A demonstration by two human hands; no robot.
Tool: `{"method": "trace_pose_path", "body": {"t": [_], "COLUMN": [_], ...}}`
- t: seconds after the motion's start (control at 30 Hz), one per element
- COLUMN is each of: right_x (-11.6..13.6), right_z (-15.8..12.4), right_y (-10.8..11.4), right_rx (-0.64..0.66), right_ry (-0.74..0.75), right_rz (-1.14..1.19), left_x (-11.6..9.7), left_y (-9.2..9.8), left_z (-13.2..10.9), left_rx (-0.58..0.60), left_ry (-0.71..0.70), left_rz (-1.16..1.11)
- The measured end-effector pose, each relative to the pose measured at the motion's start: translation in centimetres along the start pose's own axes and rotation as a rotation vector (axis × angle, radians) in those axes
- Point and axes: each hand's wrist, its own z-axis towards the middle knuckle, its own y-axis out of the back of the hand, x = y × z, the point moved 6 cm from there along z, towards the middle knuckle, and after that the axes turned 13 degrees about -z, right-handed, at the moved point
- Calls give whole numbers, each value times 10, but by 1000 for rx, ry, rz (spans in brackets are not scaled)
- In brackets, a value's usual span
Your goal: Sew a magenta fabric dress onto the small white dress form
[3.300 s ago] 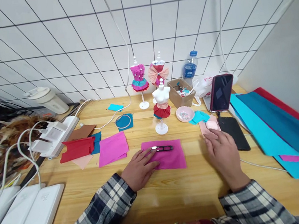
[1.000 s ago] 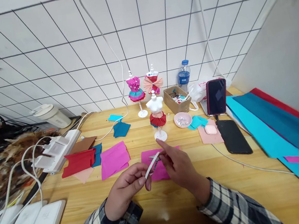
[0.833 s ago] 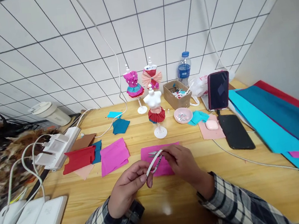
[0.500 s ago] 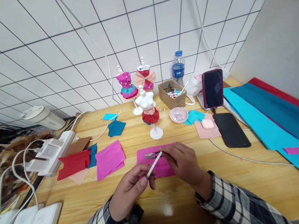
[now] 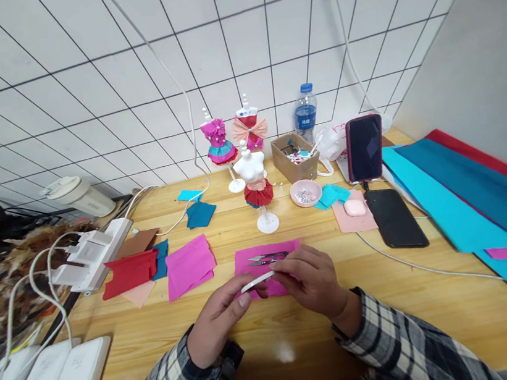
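The white hoop (image 5: pixel 257 282) was up above the surface (image 5: pixel 277 333), pinched by the left hand (image 5: pixel 223 312) and right hand (image 5: pixel 311 279) over pink cloth (image 5: pixel 245 266) with snips (image 5: pixel 277 255) on it, while the front doll (image 5: pixel 250 166) had its red skirt (image 5: pixel 258 195) done but its top bare.

White hoop (image 5: pixel 254 283), earlier lying on teal cloth (image 5: pixel 201 214), now off it, held at either end by left hand (image 5: pixel 221 316) and right hand (image 5: pixel 309 279), slanting less steeply than moments ago. Left hand no longer flat on magenta cloth (image 5: pixel 245 262). Right hand moved well away from pink case (image 5: pixel 354 207).
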Motion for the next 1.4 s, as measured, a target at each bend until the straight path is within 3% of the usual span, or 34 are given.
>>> {"method": "trace_pose_path", "body": {"t": [0.07,0.13,0.27,0.47,0.7,0.87,1.07,1.27,1.4], "right_x": [5,6,-6,-18,-15,-17,-23,-19,-15], "right_z": [0,-1,-1,-4,-6,-4,-1,-2,-1], "right_y": [-3,-6,-15,-20,-17,-14,-11,-11,-8], "right_rx": [27,53,121,128,104,79,56,32,17], "right_ry": [49,40,-126,-242,-203,-230,-321,-267,-243], "right_rz": [5,21,62,72,50,58,81,75,90], "left_x": [1,3,2,4,16,12,7,13,14], "left_y": [-6,-6,2,2,3,6,6,4,2], "left_z": [0,0,-1,-1,-2,-2,-1,1,0], "left_rx": [49,17,-87,23,15,-71,-72,37,26], "left_ry": [34,40,-72,-59,26,-63,-113,-9,-22], "left_rz": [-42,-77,-169,-208,-136,26,-98,-89,-8]}}
